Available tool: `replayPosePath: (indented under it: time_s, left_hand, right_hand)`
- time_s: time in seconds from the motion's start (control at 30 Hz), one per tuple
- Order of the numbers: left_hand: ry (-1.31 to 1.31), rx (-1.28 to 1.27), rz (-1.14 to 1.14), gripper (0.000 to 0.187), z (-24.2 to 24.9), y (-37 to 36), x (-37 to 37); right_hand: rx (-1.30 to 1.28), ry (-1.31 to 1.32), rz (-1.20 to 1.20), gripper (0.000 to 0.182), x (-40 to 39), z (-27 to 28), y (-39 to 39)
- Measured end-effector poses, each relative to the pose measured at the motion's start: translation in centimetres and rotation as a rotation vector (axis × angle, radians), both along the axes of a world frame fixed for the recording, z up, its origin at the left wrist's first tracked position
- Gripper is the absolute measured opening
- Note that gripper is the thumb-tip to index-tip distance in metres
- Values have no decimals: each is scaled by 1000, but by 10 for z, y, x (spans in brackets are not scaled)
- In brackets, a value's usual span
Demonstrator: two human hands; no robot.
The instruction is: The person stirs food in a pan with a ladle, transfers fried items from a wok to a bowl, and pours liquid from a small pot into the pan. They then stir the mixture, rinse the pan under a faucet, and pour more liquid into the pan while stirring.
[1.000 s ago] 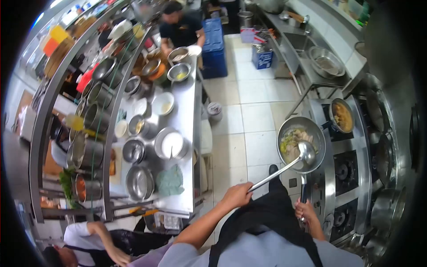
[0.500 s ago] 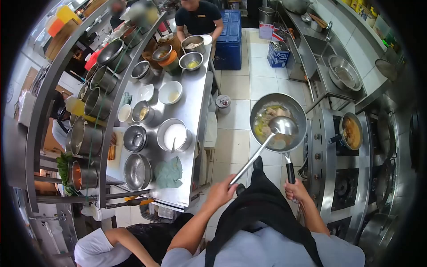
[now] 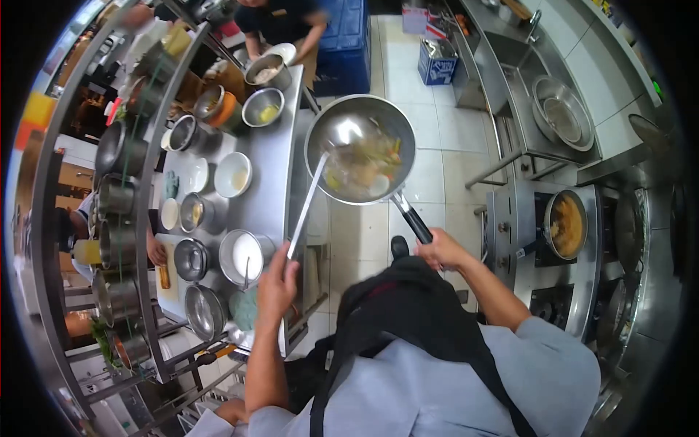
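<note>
Your right hand [image 3: 439,251] is wrapped tight round the black handle of the pan [image 3: 360,149], carrying it out over the tiled floor [image 3: 437,156], just beside the long steel counter [image 3: 280,156] and well away from the stove [image 3: 542,240]. The pan sits close to level, which looks right for keeping the soupy mix of pale pieces and greens from slopping over the rim. Your left hand [image 3: 277,280] is closed on the far end of the ladle [image 3: 309,200], its long shaft running up and away from you so the bowl rests inside the pan on the counter side, likely steadying the food. On the counter, steel bowls crowd together: one with white contents [image 3: 242,256] sits just beside your left hand, with a green cloth [image 3: 244,309] below it. Another person in a dark shirt [image 3: 280,18] works at the far end of the counter. A second pan [image 3: 566,224] of orange-brown food sits on the stove to your right.
</note>
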State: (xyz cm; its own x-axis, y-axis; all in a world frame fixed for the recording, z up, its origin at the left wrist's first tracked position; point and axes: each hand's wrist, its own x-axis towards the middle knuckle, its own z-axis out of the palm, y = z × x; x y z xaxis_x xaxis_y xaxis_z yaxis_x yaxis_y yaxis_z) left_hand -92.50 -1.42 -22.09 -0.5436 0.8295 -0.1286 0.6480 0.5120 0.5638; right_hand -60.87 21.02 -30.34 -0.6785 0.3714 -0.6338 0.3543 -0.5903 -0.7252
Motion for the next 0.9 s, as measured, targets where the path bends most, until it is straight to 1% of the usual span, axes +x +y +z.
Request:
replayPosePath:
  time_s: [0.07,0.1,0.2,0.23,0.33,0.4,0.47,0.53,0.6,0.67,0.73,0.8,0.87,0.9]
  left_hand:
    - [58,103,-45,45,5,25,-16]
    - [120,116,-82,46,10,37,-23]
    - [101,20,-72,47,24,70,-37]
    - [138,55,-91,48,24,78,-39]
    - [161,45,-95,49,20,91,-49]
    - [159,54,-121,51,15,86,-61]
    - [199,7,-226,51,16,74,-75]
    - [187,-2,-237,50,34,62,-86]
    - [280,-127,-225,49,50,55,-98]
    - [285,-121,-203,47,54,58,-109]
    - [338,-35,-230,47,48,70,-125]
    - [346,-30,-242,49,47,84,-138]
    - [391,-59,-282,50,47,93,-147]
    - [378,-131,-272,48,50,96,-150]
  right_hand:
    - [-26,-17,17,24,-12,-4,25]
    - [-32,-15,33,25,-19,0,37]
    - [-14,-26,78,26,-36,1,62]
    - [-16,-22,88,26,-43,4,68]
    - [-32,-17,91,26,-62,8,70]
    - [-70,-11,64,27,-72,4,69]
    - [-69,-18,56,27,-80,5,68]
    - [-74,-20,41,27,-85,4,66]
    - [-57,-28,75,23,-87,4,66]
    - [-35,-40,58,23,-91,6,62]
    - [-9,-49,49,22,-97,10,58]
    - [-2,-85,-6,27,-104,12,54]
    - [-16,-65,-3,26,-109,12,54]
    - [-33,-51,-4,26,-112,12,56]
